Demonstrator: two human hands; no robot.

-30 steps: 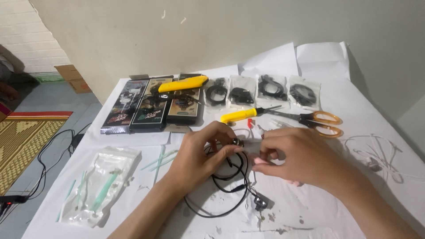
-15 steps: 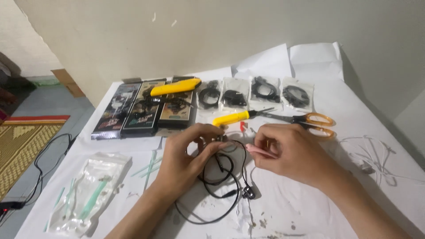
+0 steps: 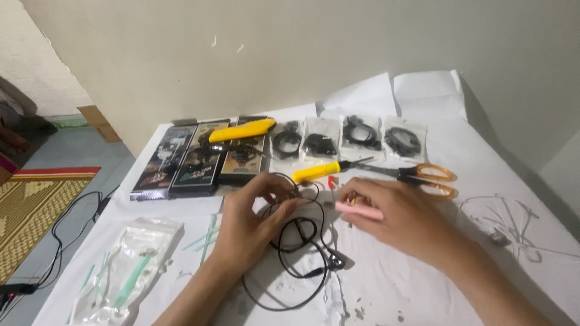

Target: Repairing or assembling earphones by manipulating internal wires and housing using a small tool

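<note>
Head view: a desk [image 3: 423,284] covered in white paper is shown, set against a plain wall. Along its far edge, three flat printed boxes [image 3: 199,158] are laid side by side, and a yellow utility knife [image 3: 243,130] rests across them. To the right of the boxes, four small clear bags of coiled black cable [image 3: 349,137] are lined up in a row. In front of these, orange-handled scissors [image 3: 423,175] and a yellow-handled tool [image 3: 315,172] are placed. A clear packet of green-tipped swabs [image 3: 130,268] lies at the near left corner, and loose white wire [image 3: 504,220] is spread at the right.

A black earphone cable [image 3: 290,259] is looped on the desk at the centre, with its earbud end [image 3: 335,261] lying just below the loops. The upper part of the cable is pinched between the fingers of the left hand [image 3: 251,226]. The right hand [image 3: 405,220] is closed around a small pink tool [image 3: 359,210], whose tip is pointed at the pinched section. What the tool is cannot be told.

Risks are judged as follows. The thin cable may be nicked or severed if the tool is pressed too hard. The pinched section may slip if tension is lost, since the slack is left loose. The loops may be snagged by either wrist and the earbud end dragged off its place. The scissors and the yellow-handled tool lie just beyond the hands and may be knocked.
</note>
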